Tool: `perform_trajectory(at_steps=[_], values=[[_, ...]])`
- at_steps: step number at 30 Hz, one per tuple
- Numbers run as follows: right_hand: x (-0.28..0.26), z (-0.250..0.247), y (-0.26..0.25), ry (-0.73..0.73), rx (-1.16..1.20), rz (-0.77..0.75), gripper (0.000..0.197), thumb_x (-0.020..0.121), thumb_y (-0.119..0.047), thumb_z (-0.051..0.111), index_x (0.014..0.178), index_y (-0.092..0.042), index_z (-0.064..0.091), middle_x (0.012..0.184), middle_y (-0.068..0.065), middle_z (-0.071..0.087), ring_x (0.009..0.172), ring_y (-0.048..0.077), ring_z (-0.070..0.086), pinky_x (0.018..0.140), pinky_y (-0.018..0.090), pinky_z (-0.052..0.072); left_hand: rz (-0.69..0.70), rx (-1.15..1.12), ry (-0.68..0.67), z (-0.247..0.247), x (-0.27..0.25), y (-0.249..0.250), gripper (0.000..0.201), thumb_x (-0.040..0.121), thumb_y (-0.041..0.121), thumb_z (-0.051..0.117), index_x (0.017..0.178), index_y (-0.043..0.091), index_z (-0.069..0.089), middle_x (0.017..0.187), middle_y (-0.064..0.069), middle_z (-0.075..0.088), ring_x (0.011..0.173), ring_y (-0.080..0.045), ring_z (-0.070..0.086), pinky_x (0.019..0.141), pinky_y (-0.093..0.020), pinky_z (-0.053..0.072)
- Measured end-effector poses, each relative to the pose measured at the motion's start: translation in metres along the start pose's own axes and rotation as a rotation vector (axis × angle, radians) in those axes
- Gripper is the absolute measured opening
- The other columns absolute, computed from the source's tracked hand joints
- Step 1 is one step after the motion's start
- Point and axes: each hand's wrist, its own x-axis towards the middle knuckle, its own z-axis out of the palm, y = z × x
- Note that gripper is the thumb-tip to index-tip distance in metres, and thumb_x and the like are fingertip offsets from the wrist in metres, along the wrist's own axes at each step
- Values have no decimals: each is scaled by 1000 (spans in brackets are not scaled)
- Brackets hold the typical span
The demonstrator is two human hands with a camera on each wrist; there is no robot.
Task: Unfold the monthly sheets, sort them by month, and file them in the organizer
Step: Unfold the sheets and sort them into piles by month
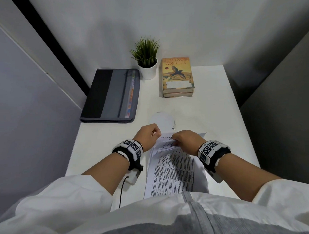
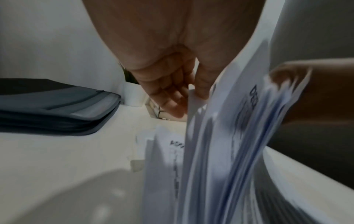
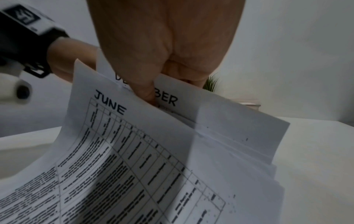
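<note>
on the white desk [image 1: 211, 104], a dark grey organizer [image 1: 111, 95] is laid flat and zipped up at the far left, well apart from the hands. two stacked books [image 1: 177, 77] and a small potted plant [image 1: 146, 59] are parked at the back. nearer the front edge, a stack of monthly sheets [image 1: 171, 170] is held up at its top end. the sheet headed june [image 3: 134, 151] is seen in front, a december one behind. the stack's top edge is pinched by the left hand [image 1: 148, 136] and by the right hand [image 1: 186, 140], thumb tucked between pages.
</note>
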Motion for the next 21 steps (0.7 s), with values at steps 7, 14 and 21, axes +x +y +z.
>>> perform_trajectory(at_steps=[7, 14, 21], values=[[-2, -8, 1, 45, 121, 53, 12, 89, -17, 61, 86, -5, 61, 94, 10, 59, 87, 29, 58, 70, 32, 43, 11, -195, 139, -17, -13, 22, 9, 93, 20, 54, 84, 20, 55, 78, 0, 59, 67, -17, 49, 66, -30, 44], [-12, -41, -1, 160, 195, -17, 10, 85, -10, 66, 94, -6, 66, 147, 14, 35, 128, 28, 44, 99, 31, 40, 65, -115, 33, -29, -22, 42, 6, 91, 9, 57, 86, 12, 60, 94, -4, 68, 91, -19, 61, 85, -33, 50], [-19, -70, -16, 148, 161, 35, 10, 90, -15, 60, 85, -7, 59, 83, 6, 59, 85, 28, 57, 64, 31, 35, 72, -126, -65, -50, -24, 67, 7, 87, 6, 59, 82, 6, 65, 89, -7, 70, 88, -27, 65, 86, -43, 53]])
